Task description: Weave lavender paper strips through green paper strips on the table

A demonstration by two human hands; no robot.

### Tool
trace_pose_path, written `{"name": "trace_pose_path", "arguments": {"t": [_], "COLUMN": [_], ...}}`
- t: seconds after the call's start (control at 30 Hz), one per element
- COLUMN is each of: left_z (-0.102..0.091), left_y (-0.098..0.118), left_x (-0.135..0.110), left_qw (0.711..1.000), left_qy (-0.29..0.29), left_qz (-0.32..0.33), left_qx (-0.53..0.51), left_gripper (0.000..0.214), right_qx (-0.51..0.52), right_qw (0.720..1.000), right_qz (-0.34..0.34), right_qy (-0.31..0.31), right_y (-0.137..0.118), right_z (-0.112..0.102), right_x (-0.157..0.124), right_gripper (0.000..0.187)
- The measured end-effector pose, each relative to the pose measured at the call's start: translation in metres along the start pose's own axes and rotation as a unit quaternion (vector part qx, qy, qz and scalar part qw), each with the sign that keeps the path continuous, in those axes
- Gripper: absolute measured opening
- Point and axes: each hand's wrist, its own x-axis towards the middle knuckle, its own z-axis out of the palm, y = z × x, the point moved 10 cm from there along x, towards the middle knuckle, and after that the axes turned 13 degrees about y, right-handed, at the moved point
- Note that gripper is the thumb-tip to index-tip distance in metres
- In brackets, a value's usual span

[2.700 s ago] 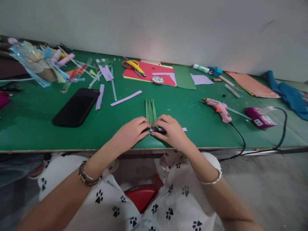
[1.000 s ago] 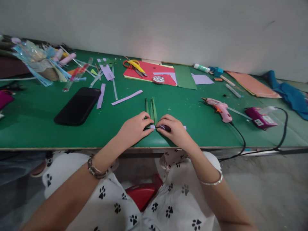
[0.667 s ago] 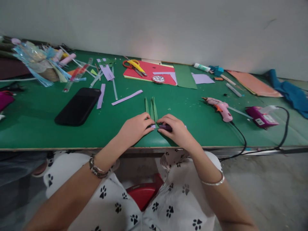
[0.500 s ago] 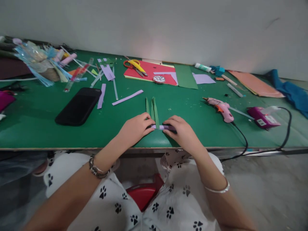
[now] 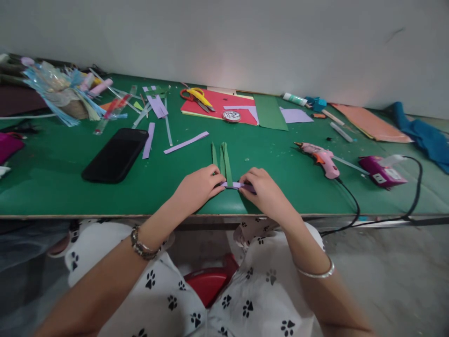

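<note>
Near the front edge of the green table, my left hand presses its curled fingers on the near ends of three green paper strips and on the left end of a lilac paper strip. That lilac strip lies crosswise over the green ones. My right hand pinches its right part, fingers closed on it.
A black phone lies to the left, with loose lilac strips beside it. Yellow scissors rest on red paper at the back. A pink glue gun with its black cord lies to the right, and a purple device lies beyond it.
My right hand has slid a little to the right along the lilac strip, so more of the strip shows between my hands. My left hand has stayed on the green strips.
</note>
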Motion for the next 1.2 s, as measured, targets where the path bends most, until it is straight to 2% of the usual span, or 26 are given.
{"name": "trace_pose_path", "arguments": {"t": [0.13, 0.33, 0.43, 0.67, 0.87, 0.97, 1.1, 1.2], "left_z": [-0.001, 0.001, 0.001, -0.001, 0.001, 0.002, 0.003, 0.002], "left_y": [0.000, 0.001, 0.001, 0.002, 0.001, 0.002, -0.001, -0.004], "left_x": [0.001, 0.001, 0.001, 0.001, 0.001, 0.001, 0.001, 0.001], "left_qw": [1.000, 1.000, 1.000, 1.000, 1.000, 1.000, 1.000, 0.999], "left_qy": [0.008, -0.009, -0.009, 0.005, -0.013, -0.010, -0.007, -0.005], "left_qz": [0.004, 0.004, 0.008, 0.010, -0.002, 0.001, 0.003, -0.007], "left_qx": [-0.001, 0.006, 0.010, 0.003, 0.001, -0.003, -0.013, -0.052], "left_gripper": [0.022, 0.022, 0.022, 0.021, 0.020, 0.020, 0.020, 0.020], "right_qx": [-0.015, -0.066, -0.075, -0.028, 0.013, -0.037, -0.140, -0.123], "right_qw": [1.000, 0.996, 0.995, 0.999, 0.998, 0.996, 0.989, 0.991], "right_qz": [-0.009, -0.038, -0.047, -0.005, 0.026, 0.016, -0.023, -0.026], "right_qy": [0.007, -0.037, -0.039, -0.028, -0.062, -0.075, -0.040, -0.039], "right_y": [-0.002, -0.011, -0.016, -0.014, -0.009, -0.011, -0.018, -0.018], "right_z": [0.000, 0.005, 0.004, 0.002, 0.009, 0.009, 0.001, 0.002], "right_x": [0.000, 0.000, -0.001, -0.003, -0.001, 0.002, 0.006, 0.005], "right_gripper": [0.006, 0.009, 0.012, 0.022, 0.024, 0.024, 0.021, 0.023]}}
